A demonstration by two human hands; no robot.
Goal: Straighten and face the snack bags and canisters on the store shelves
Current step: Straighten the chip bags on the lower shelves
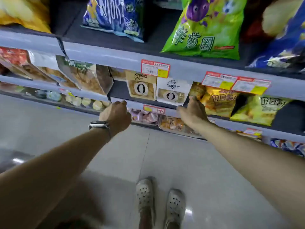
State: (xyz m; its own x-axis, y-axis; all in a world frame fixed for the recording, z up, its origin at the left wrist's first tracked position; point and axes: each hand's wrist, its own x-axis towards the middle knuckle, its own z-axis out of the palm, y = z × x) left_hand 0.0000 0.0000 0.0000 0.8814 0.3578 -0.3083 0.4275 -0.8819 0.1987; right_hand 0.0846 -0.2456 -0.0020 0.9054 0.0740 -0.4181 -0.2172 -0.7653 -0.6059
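Observation:
Two flat snack bags stand side by side on the middle shelf: a tan bag and a white bag, each marked with a big "0". My left hand, with a watch on the wrist, is curled at the shelf's front rail, just left of and below the tan bag. My right hand reaches past the rail with fingers spread, touching the white bag's lower right corner, beside a yellow chip bag. Neither hand grips a bag.
The shelf above holds a green bag, a blue bag and yellow bags. Brown clear bags lean at the left of the middle shelf. Lower shelves carry small round packs and wrapped snacks. Tiled floor and my white shoes lie below.

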